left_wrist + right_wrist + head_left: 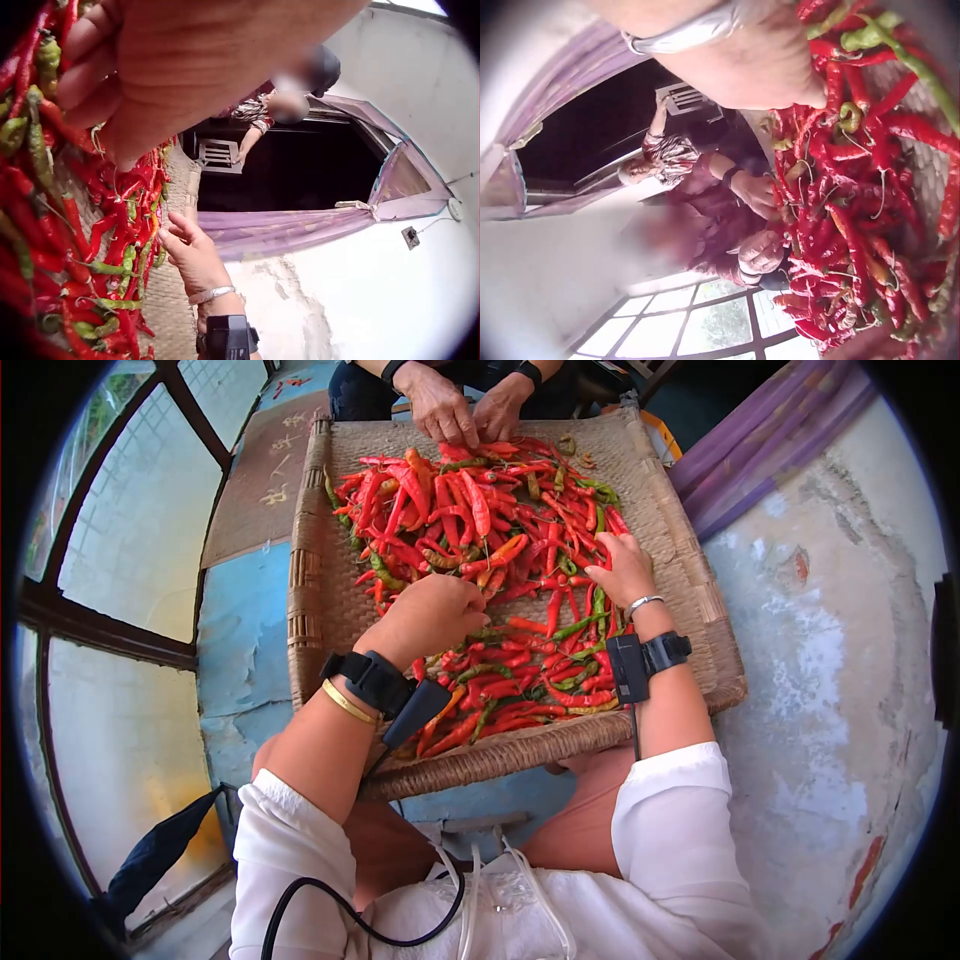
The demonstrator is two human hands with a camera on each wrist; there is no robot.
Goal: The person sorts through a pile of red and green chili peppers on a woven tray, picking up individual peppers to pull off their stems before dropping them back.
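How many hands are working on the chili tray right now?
4. The wearer's left hand on the chili pile's near middle, right hand at its right side, and another person's two hands at the tray's far edge. None looks hidden.

1 woven tray (312, 610). 4 hands on it: left hand (430, 615), right hand (625, 568), 2 far hands (440, 405) opposite. Chillies (470, 510): too many to count, mostly red, fewer green.

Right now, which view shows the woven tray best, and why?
The head view: nearly the whole woven tray shows, rim included. The left wrist view shows only a strip of weave; the right wrist view, a small patch behind chillies.
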